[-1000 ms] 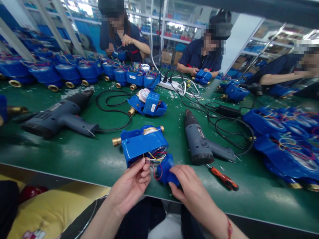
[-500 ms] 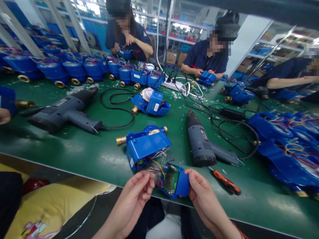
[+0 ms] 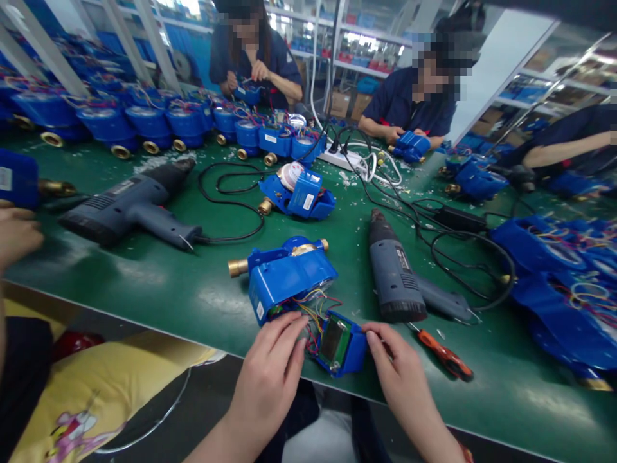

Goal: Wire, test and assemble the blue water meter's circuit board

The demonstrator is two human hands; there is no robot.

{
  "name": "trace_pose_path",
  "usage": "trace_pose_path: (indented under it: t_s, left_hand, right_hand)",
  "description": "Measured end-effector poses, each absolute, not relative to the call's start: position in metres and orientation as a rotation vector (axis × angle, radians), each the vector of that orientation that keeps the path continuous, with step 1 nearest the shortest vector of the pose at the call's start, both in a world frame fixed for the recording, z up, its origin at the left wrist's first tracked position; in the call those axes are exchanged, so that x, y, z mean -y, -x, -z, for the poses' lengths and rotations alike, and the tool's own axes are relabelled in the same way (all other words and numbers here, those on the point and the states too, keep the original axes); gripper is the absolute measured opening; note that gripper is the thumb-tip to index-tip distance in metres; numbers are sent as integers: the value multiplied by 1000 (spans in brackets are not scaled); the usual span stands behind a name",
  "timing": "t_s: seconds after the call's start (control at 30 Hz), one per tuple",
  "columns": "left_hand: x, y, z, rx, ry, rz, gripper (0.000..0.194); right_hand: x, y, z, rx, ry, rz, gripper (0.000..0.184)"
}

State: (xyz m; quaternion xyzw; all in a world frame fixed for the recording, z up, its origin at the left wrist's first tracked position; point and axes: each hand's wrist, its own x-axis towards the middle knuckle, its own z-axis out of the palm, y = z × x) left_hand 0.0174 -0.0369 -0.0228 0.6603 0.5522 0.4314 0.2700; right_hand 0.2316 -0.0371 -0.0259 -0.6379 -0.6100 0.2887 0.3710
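Observation:
A blue water meter (image 3: 288, 274) with brass fittings lies on the green table (image 3: 159, 289) near its front edge. Coloured wires (image 3: 315, 307) run from it to a small blue cover (image 3: 340, 344) holding a green circuit board, turned face up. My right hand (image 3: 398, 373) grips the cover's right side with closed fingers. My left hand (image 3: 274, 370) has its fingertips pinched at the wires by the cover's left edge.
Two grey heat guns (image 3: 128, 207) (image 3: 398, 276) lie left and right of the meter, an orange-handled screwdriver (image 3: 443, 357) beside my right hand. Rows of blue meters (image 3: 144, 125) line the far side. Another meter (image 3: 296, 191), cables, a power strip (image 3: 344, 159). Three seated co-workers opposite; another person's hand (image 3: 17, 235) at left.
The cover was flipped from back-up to board-up and pulled off the meter, wires stretching out. My left hand moved from the meter's edge to the wires.

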Motion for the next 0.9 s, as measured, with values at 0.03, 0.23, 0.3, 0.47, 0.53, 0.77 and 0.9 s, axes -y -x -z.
trace_pose_path:
  t_s: [0.03, 0.23, 0.3, 0.47, 0.53, 0.77, 0.9]
  left_hand:
    - [33, -19, 24, -1472, -1787, -1106, 31]
    - [21, -21, 24, -1243, -1838, -898, 27]
    - [21, -20, 19, -1195, -1934, -829, 24]
    - [25, -14, 12, -1228, -2009, -812, 16]
    - [27, -13, 11, -1301, -1914, -897, 17]
    - [27, -18, 4, -1499, -1519, -1032, 19]
    - [28, -19, 1, -1521, -1491, -964, 17]
  right_hand:
    - [39, -231, 24, 1628, 1605, -602, 21]
    - [33, -211, -6, 1856, 1346, -335, 20]
    - [18, -200, -15, 1886, 1357, -433, 20]
    - [-18, -178, -20, 1896, 1527, -915, 20]
    - [-21, -176, -17, 1822, 1513, -1042, 21]
    - [11, -170, -4, 1223, 1190, -1664, 25]
    - [34, -157, 9, 766, 1064, -1955, 38]
